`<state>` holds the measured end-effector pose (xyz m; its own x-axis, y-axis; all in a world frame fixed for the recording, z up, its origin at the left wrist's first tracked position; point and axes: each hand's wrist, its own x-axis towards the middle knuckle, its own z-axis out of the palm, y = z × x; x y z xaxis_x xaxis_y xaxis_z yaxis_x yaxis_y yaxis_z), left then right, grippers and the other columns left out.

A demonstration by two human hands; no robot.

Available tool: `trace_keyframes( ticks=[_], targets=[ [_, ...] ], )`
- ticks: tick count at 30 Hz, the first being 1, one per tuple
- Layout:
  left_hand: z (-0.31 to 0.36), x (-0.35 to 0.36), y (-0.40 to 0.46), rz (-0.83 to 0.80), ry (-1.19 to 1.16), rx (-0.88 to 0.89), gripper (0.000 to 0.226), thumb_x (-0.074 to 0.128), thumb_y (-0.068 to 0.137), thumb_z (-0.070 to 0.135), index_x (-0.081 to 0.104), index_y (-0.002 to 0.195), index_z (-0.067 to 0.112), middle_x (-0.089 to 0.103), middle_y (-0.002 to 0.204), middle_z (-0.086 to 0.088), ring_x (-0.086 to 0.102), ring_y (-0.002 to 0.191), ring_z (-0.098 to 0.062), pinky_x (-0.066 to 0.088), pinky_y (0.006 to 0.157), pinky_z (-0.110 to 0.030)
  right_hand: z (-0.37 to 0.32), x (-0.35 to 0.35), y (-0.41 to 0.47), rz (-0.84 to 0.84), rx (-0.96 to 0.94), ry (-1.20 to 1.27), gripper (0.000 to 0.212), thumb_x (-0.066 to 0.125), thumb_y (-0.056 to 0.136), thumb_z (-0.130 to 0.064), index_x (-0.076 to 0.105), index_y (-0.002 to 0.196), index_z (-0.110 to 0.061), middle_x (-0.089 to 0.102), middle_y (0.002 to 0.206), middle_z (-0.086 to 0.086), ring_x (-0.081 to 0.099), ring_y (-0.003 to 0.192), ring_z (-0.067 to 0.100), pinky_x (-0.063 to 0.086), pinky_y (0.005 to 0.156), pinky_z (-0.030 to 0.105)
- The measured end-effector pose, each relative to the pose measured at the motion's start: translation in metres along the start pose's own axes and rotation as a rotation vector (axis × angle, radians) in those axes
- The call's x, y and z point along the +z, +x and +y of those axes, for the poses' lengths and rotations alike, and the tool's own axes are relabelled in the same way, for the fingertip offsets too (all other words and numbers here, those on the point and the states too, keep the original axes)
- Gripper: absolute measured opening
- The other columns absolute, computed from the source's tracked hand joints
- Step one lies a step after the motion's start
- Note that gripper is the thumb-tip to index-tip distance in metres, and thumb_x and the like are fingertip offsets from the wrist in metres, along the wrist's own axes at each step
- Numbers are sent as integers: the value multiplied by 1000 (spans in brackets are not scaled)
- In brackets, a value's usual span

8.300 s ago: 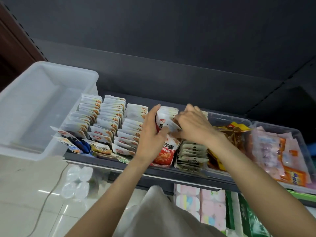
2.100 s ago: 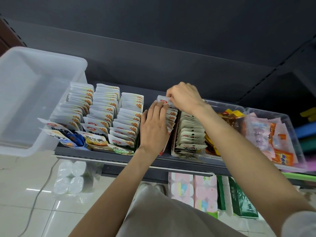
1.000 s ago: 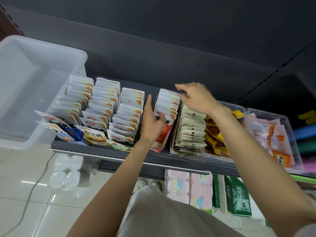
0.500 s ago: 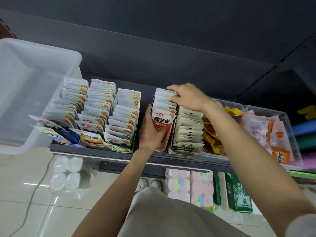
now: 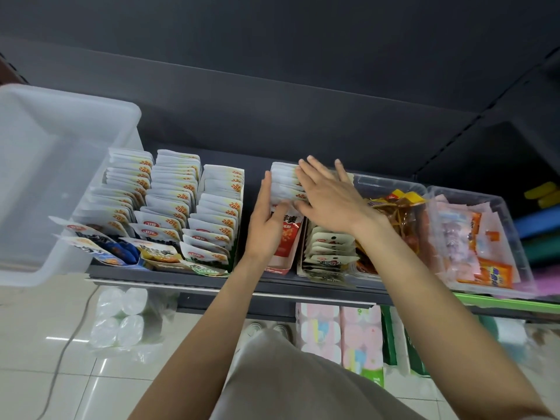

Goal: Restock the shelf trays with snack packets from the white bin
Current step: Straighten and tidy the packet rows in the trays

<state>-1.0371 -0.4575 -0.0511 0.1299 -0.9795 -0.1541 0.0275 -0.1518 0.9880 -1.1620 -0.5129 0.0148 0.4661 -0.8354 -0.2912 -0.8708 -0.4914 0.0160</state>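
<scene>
A row of white-and-red snack packets stands in a red-fronted cardboard tray at the middle of the dark shelf. My left hand lies flat against the row's left side, its thumb over the front packet. My right hand rests on top of the row with straight, spread fingers, hiding several packets. The white bin sits at the shelf's left end; what it holds is not visible.
Three trays of white packets fill the shelf to the left, a tray of pale packets stands just right. Clear tubs hold brown snacks and pink-orange packets. Tissue packs sit below the shelf edge.
My right hand has opened flat and slid forward over the packet row. My left hand has moved from cupping the front packet to pressing along the row's left side.
</scene>
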Motion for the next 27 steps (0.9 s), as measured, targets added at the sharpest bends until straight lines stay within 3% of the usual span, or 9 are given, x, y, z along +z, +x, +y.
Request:
trace_keyframes(
  ticks=[5, 8, 10, 14, 18, 21, 23, 25, 27],
  targets=[
    [2, -3, -5, 7, -3, -10, 69, 47, 92, -1, 14, 150, 20, 30, 151, 5, 32, 133, -1, 28, 112, -24, 9, -8, 18, 62, 1, 138, 56, 31, 100, -27, 14, 151, -14, 20, 157, 2, 10, 145, 15, -1, 118, 47],
    [0, -5, -11, 9, -5, -67, 70, 51, 91, -2, 18, 150, 19, 41, 145, 4, 39, 130, -6, 33, 110, -29, 14, -15, 37, -34, -9, 233, 48, 25, 100, -25, 30, 147, -17, 37, 150, 6, 32, 138, 21, 4, 117, 47],
    [0, -6, -15, -5, 24, -89, 66, 52, 90, -1, 28, 145, 27, 50, 132, 11, 46, 123, -6, 39, 106, -33, 17, -17, 43, -37, -25, 264, 44, 24, 100, -24, 45, 138, -18, 50, 141, 5, 43, 130, 23, 8, 117, 46],
    [2, -3, -22, -27, 72, -65, 64, 53, 88, -2, 38, 115, 55, 56, 110, 28, 53, 105, 12, 45, 97, -29, 17, -16, 42, 12, -52, 251, 41, 25, 99, -23, 61, 118, -13, 63, 122, 5, 54, 114, 24, 22, 112, 42],
    [5, -1, -24, -28, 92, -46, 61, 56, 87, 3, 39, 118, 53, 57, 114, 25, 53, 113, 3, 45, 100, -34, 17, -14, 41, 30, -18, 281, 39, 27, 100, -26, 60, 117, -14, 63, 118, 7, 56, 106, 25, 42, 83, 35],
    [7, -1, -25, -27, 113, -54, 63, 58, 87, 4, 36, 126, 49, 56, 114, 25, 52, 114, -1, 44, 102, -37, 17, -15, 39, 4, -1, 302, 41, 27, 101, -28, 51, 134, -20, 54, 136, 5, 50, 122, 26, 42, 94, 39],
    [11, -1, -26, -18, 99, -103, 69, 57, 87, 1, 30, 141, 35, 53, 118, 23, 50, 119, -7, 41, 105, -39, 18, -18, 35, 9, -5, 338, 43, 26, 103, -30, 41, 142, -23, 47, 143, 2, 43, 130, 24, 38, 101, 40],
    [18, -2, -28, 10, 144, -127, 77, 56, 87, 1, 16, 149, 23, 46, 136, 13, 41, 130, -12, 35, 110, -42, 21, -25, 27, 87, -17, 398, 43, 26, 103, -35, 41, 142, -25, 47, 143, -1, 43, 131, 20, 37, 103, 40],
    [28, -3, -32, 16, 254, -92, 78, 56, 87, 8, 13, 150, 22, 33, 150, 5, 31, 137, -13, 31, 112, -43, 26, -34, 15, 228, -17, 440, 40, 30, 102, -36, 47, 137, -24, 53, 137, -3, 49, 125, 17, 40, 101, 39]
  ],
)
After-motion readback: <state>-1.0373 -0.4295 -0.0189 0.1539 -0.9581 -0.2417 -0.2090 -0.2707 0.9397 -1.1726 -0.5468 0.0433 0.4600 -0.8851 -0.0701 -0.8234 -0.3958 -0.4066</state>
